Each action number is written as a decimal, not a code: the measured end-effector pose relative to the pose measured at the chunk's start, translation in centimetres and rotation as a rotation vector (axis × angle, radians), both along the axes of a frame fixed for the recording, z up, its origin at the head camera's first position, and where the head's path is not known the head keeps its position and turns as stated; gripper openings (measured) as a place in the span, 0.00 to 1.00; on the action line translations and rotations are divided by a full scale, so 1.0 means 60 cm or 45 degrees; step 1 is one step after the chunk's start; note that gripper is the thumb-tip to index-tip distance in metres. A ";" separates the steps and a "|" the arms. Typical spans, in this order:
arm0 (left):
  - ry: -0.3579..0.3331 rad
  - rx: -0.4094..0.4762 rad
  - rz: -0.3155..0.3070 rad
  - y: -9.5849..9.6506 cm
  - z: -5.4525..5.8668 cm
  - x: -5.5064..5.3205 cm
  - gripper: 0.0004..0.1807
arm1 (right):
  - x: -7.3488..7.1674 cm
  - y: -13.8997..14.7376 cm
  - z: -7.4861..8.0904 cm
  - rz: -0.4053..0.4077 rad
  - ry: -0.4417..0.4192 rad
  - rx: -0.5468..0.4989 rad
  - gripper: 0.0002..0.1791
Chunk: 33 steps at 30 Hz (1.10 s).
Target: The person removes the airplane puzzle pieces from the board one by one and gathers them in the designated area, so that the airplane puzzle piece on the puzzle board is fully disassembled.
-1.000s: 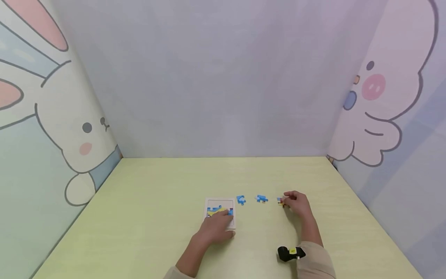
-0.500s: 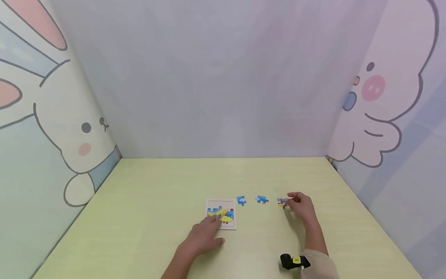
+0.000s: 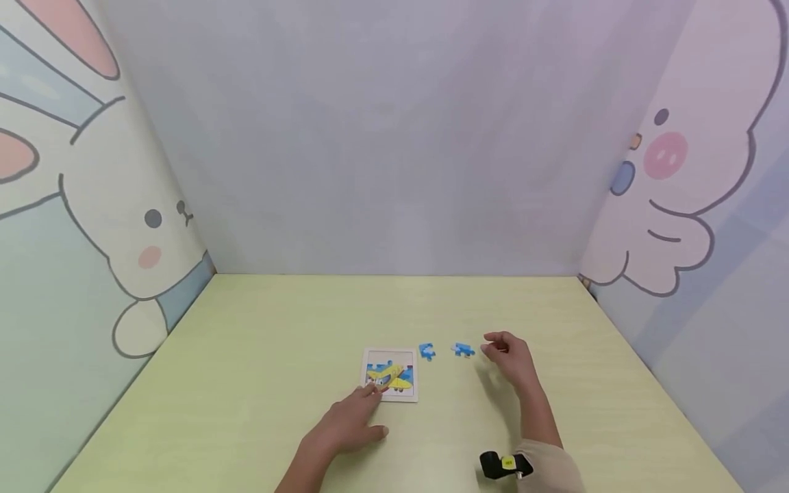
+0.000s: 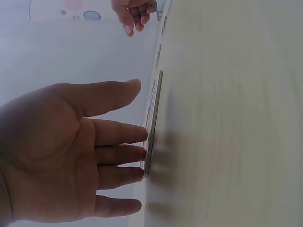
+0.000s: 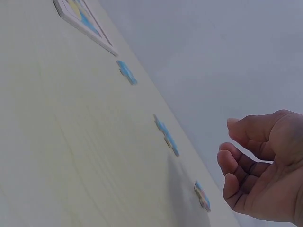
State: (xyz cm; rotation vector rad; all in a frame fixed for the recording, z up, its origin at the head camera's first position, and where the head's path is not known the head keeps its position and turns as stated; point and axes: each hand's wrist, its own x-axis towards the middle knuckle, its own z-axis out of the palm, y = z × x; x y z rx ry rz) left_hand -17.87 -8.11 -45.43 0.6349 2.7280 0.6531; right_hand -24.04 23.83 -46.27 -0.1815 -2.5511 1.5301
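A square jigsaw tray [image 3: 415,390] with a pale rim lies on the table, its lower part filled with a yellow airplane picture on blue. My left hand [image 3: 346,423] reaches to the tray's front left with straight fingers, fingertips right at its near edge. My right hand [image 3: 513,359] hovers above the table to the right, fingers loosely curled and nothing between them. To its left lie two loose blue jigsaw pieces, one [image 3: 427,352] beside the tray and another [image 3: 463,350] farther right. A third jigsaw piece [image 5: 202,196] lies below the right hand, hidden behind it in the head view.
The pale yellow-green table [image 3: 277,329] ends at a grey-lilac back wall [image 3: 394,137]. Side walls carry a printed rabbit [image 3: 135,239] and a pink-nosed animal [image 3: 684,164]. A black device [image 3: 505,465] sits at the right wrist.
My left hand has slid back and left, uncovering more of the airplane picture. My right hand has left the rightmost piece and moved up and leftward; that piece stays on the table.
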 end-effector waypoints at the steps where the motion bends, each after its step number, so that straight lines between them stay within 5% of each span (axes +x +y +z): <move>1: -0.002 -0.005 -0.003 0.001 0.000 0.000 0.33 | -0.001 -0.005 0.001 0.009 0.010 -0.008 0.15; 18: 0.004 -0.118 0.016 0.005 0.002 -0.001 0.32 | -0.011 -0.083 0.001 0.230 -0.034 -0.152 0.16; 33: 0.010 -0.075 0.013 0.001 0.006 -0.001 0.31 | -0.027 -0.143 -0.017 0.347 -0.057 -0.311 0.13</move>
